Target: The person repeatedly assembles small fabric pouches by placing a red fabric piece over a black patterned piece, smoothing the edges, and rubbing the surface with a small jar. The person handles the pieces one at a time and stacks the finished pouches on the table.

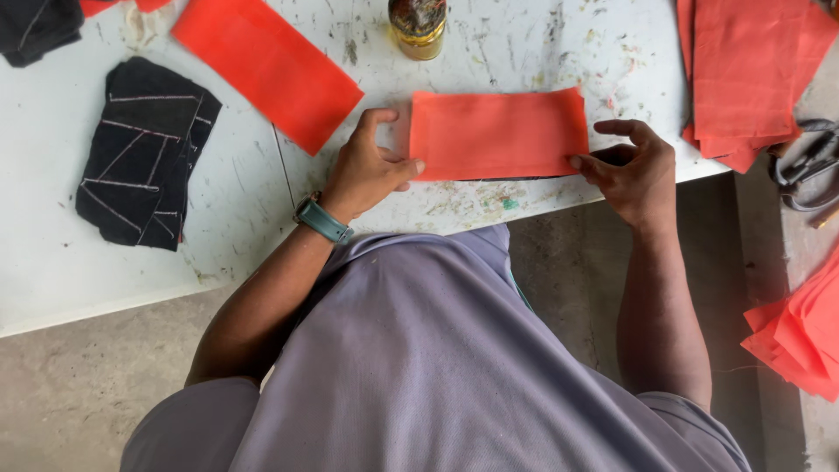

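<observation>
An orange cloth rectangle (pixel 498 134) lies flat near the front edge of the white desk (pixel 245 201). The left hand (pixel 367 170) pinches its left edge between thumb and fingers; the right hand (pixel 634 166) grips its right lower corner the same way. A second orange strip (pixel 266 65) lies slanted to the left, beside a black stitched cloth (pixel 144 153). A stack of orange pieces (pixel 743 70) sits at the right, scissors (pixel 808 166) just beyond it, and a small jar (pixel 418 26) above.
</observation>
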